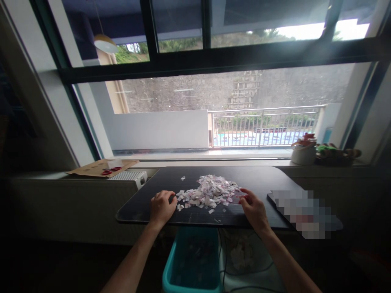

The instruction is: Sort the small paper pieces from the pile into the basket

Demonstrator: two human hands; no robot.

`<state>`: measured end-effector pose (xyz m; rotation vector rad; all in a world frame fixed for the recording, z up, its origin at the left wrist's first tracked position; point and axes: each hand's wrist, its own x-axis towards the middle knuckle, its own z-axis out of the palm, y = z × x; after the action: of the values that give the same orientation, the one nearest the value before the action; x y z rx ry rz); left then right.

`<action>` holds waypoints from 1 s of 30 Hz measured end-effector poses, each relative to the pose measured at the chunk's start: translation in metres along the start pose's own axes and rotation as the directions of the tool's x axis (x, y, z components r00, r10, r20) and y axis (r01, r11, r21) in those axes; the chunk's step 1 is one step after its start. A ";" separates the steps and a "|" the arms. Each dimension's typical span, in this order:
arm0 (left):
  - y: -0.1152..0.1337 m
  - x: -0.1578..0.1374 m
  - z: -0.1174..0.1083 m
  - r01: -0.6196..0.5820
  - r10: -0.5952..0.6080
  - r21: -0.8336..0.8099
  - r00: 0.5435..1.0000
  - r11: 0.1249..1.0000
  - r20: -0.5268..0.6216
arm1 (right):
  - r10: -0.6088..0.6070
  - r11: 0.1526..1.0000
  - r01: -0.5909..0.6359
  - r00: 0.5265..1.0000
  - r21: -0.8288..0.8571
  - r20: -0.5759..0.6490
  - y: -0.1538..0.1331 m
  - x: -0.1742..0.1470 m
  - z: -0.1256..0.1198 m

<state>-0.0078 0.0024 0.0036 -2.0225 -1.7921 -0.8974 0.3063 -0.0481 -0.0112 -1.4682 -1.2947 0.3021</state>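
Note:
A heap of small cut paper pieces (215, 191), whitish with pale pink bits, lies spread on the dark tabletop (253, 177). My left hand (162, 207) rests at the heap's left edge, fingers bent and the thumb a little apart from them, with nothing visible in it. At the right edge of the heap is my right hand (254, 208), index finger and thumb slightly apart and pointing inward at the pieces. No held object shows there, though its other fingers are partly hidden. A few stray pieces lie behind the heap and in front of it.
Below the table's front edge stands a turquoise bin (171, 264), with cables beside it. A dark flat object (275, 199), partly blurred out, lies at the table's right. Red-handled scissors (111, 171) lie on brown paper (88, 167) on the left sill. A white pot (303, 154) stands right.

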 end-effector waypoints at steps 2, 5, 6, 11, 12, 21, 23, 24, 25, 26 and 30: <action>0.011 -0.002 -0.003 -0.069 0.069 -0.013 0.997 0.998 -0.025 | -0.003 1.000 0.003 1.000 -0.013 0.012 0.000 0.000 0.000; 0.024 -0.003 -0.004 -0.132 0.130 -0.059 0.991 0.990 -0.030 | 0.003 0.998 -0.004 1.000 -0.056 -0.016 -0.002 -0.002 0.000; 0.025 -0.003 -0.003 -0.138 0.136 -0.061 0.990 0.989 -0.034 | 0.009 0.998 -0.012 0.999 -0.066 -0.037 -0.002 -0.003 0.000; 0.005 0.002 -0.002 -0.094 0.094 0.007 0.994 0.996 -0.053 | -0.020 0.998 0.017 0.999 -0.064 -0.047 -0.006 -0.007 -0.002; 0.002 0.002 -0.003 -0.089 0.090 0.014 0.994 0.996 -0.058 | -0.040 0.998 0.039 0.999 -0.052 -0.012 -0.006 -0.008 -0.002; 0.081 -0.019 -0.015 -0.390 0.391 -0.153 0.920 0.908 -0.024 | -0.046 0.998 0.046 0.999 0.033 0.002 0.003 -0.004 0.000; 0.100 -0.022 -0.016 -0.427 0.435 -0.200 0.900 0.882 -0.006 | -0.053 0.998 0.052 0.998 0.023 0.021 0.000 -0.005 0.000; 0.107 -0.023 -0.016 -0.446 0.459 -0.219 0.888 0.868 0.012 | -0.052 0.999 0.051 0.998 0.015 0.030 -0.001 -0.005 0.000; 0.112 -0.023 -0.016 -0.461 0.479 -0.235 0.877 0.856 0.025 | -0.047 0.999 0.047 0.998 -0.001 0.034 -0.002 -0.006 -0.001; 0.116 -0.024 -0.016 -0.472 0.496 -0.249 0.867 0.846 0.040 | -0.038 0.999 0.038 0.999 -0.021 0.028 -0.004 -0.007 -0.001; 0.120 -0.025 -0.015 -0.481 0.518 -0.271 0.851 0.834 0.083 | 0.004 0.995 -0.010 0.998 -0.096 -0.056 -0.008 -0.009 -0.003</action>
<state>0.1033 -0.0478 0.0219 -2.6042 -1.1415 -0.8353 0.3010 -0.0583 -0.0074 -1.5522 -1.2750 0.2043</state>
